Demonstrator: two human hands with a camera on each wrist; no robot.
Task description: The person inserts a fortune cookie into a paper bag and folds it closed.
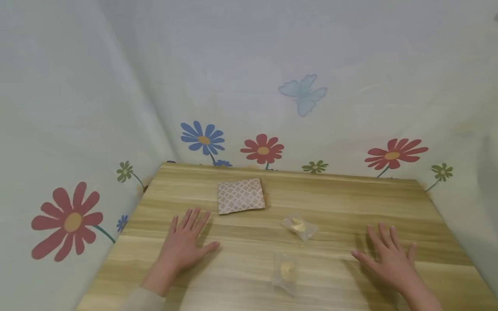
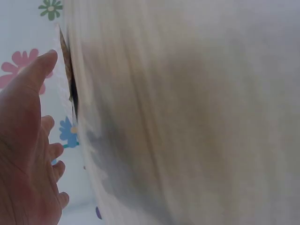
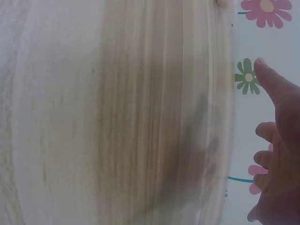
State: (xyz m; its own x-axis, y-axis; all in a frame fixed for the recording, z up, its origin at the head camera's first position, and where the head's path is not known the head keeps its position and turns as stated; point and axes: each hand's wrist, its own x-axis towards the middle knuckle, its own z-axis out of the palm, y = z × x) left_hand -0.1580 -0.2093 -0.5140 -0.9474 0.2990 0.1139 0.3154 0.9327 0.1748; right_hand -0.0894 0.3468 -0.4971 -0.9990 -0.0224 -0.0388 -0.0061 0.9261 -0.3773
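My left hand (image 1: 182, 247), fingers spread and palm down, hovers over the left side of the wooden table; the left wrist view shows its shadow on the wood. My right hand (image 1: 393, 261) is spread the same way above the right side, holding nothing. Beyond the left fingertips lies a flat brown and white lattice-patterned packet (image 1: 241, 196), its brown edge showing at the right. Between the hands lie two small clear wrappers, each with a pale yellow piece inside: one farther back (image 1: 298, 225), the other nearer the front (image 1: 286, 273).
The wood-grain table (image 1: 334, 198) reaches back to a pale cloth backdrop (image 1: 233, 65) printed with flowers and a butterfly. More of this cloth hangs along the left and right sides.
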